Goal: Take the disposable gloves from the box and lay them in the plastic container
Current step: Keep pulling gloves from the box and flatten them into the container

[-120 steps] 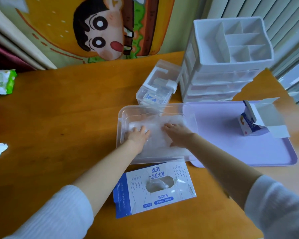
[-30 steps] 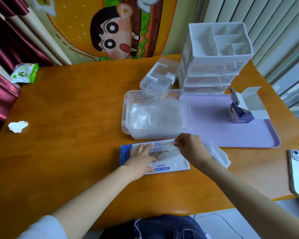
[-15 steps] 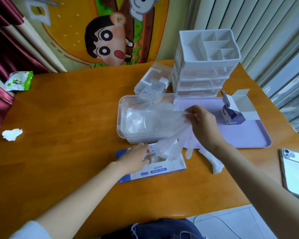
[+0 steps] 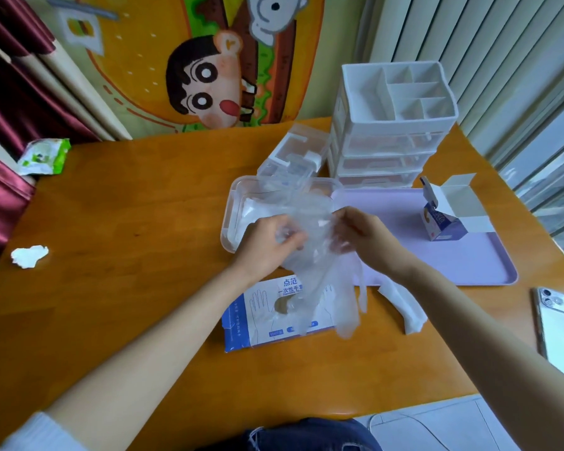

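Observation:
A thin clear disposable glove (image 4: 319,268) hangs between my two hands above the near rim of the clear plastic container (image 4: 233,209). My left hand (image 4: 267,244) pinches its left edge and my right hand (image 4: 362,237) pinches its right edge. The glove's fingers dangle over the white-and-blue glove box (image 4: 258,317), which lies flat on the wooden table with its oval opening up. More clear gloves (image 4: 251,209) lie inside the container, partly hidden by my hands.
A lilac tray (image 4: 463,265) holds a small opened blue carton (image 4: 443,222). Behind stand a white drawer organiser (image 4: 391,131) and a small clear box (image 4: 293,157). A white tissue (image 4: 401,304), a phone (image 4: 560,333), a crumpled paper (image 4: 29,255) and a green packet (image 4: 44,156) lie around.
My left hand has left the glove box and risen to take the glove's left edge. My right hand came back toward the middle, so the glove now hangs between both hands.

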A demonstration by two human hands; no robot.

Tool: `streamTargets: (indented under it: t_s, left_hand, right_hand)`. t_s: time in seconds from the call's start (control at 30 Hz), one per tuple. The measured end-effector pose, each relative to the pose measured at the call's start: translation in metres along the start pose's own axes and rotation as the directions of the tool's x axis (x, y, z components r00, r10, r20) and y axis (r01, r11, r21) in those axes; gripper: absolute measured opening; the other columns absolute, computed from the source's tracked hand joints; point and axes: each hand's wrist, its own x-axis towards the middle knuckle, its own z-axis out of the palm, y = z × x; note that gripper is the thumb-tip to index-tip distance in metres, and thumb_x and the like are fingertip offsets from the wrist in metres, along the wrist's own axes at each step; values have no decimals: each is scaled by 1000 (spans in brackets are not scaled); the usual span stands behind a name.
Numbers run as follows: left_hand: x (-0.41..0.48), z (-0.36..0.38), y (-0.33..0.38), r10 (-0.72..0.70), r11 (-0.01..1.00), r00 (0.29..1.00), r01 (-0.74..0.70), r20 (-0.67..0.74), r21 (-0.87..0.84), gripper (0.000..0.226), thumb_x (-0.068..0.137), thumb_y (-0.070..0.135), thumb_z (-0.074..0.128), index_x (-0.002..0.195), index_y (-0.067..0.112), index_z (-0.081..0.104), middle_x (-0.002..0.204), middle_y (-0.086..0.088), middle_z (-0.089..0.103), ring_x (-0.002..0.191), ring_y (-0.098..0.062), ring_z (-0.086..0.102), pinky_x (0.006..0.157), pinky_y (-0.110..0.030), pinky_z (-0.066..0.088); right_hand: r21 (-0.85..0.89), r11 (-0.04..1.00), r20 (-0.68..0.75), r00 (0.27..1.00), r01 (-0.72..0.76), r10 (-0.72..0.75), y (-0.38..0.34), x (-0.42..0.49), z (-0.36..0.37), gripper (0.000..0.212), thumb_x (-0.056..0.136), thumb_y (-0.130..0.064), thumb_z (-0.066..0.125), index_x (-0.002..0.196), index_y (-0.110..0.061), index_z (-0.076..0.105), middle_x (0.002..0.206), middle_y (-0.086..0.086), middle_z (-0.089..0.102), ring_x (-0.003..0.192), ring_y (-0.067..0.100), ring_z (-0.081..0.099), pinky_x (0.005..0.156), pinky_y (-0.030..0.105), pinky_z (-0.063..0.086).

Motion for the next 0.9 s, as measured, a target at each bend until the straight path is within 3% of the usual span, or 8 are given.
streamTargets:
  t_s: [0.1,0.2,0.27,0.4,0.53,0.67,0.8,0.9]
  left_hand:
    - [5,-4,-4,-104,994,992,105,-66,3,14,91,27,62,84,15,63,65,9,64,64,7,59,72,-10,40]
    - [4,-5,-7,-155,987,988,156,-26,49,20,91,31,62,95,11,65,63,8,63,64,4,58,78,-22,39]
    - [2,-3,-7,-184,982,983,183,21,53,27,91,33,61,107,11,64,63,7,63,69,2,58,81,-22,38]
    - [-1,-4,-14,-205,977,978,202,43,64,27,91,34,61,100,9,64,61,4,61,63,0,59,68,-21,41]
    - [-2,-9,-23,-299,954,951,297,78,43,47,93,36,58,126,2,56,59,2,60,58,-1,58,61,-13,43]
    - [-3,-13,-25,-369,927,927,372,70,-40,48,94,32,58,133,4,51,58,0,55,52,-7,54,48,-10,44]
    - [-7,-19,-22,-374,915,925,379,63,-137,11,96,26,54,97,17,60,56,-5,44,49,-11,45,45,-13,38]
    - [-5,-19,-25,-400,904,916,401,38,-146,29,98,27,51,92,3,65,52,-3,34,45,-11,36,39,-13,31]
  right_hand:
    - [82,994,-1,997,-78,78,5,-5,-4,12,99,-14,43,111,-12,47,91,1,62,71,6,65,70,22,55]
    - [-86,994,150,985,-73,85,9,-9,1,51,81,-16,71,120,-24,40,102,-6,58,82,11,65,75,22,53]
    - [-280,960,116,992,-19,53,12,-5,9,63,72,-16,81,121,-22,41,96,-8,59,73,8,63,70,17,51]
    - [-222,974,-82,996,-44,27,12,12,16,11,88,-19,66,88,-17,55,67,-11,62,48,-1,55,54,11,44]
    - [-283,954,-173,983,-102,54,11,21,7,33,98,-20,50,67,-10,58,46,-11,52,42,5,47,47,9,36]
    - [-189,955,-263,949,-228,175,13,23,2,40,101,-31,39,82,-8,65,67,3,60,46,6,53,49,9,39]
    - [-75,957,164,943,-279,288,9,10,-4,39,93,-43,50,124,-18,47,107,-5,58,82,3,62,66,13,49]
    - [-241,957,310,921,-163,235,18,7,-3,54,79,-25,74,123,-27,43,106,-11,57,80,-5,60,64,6,45]
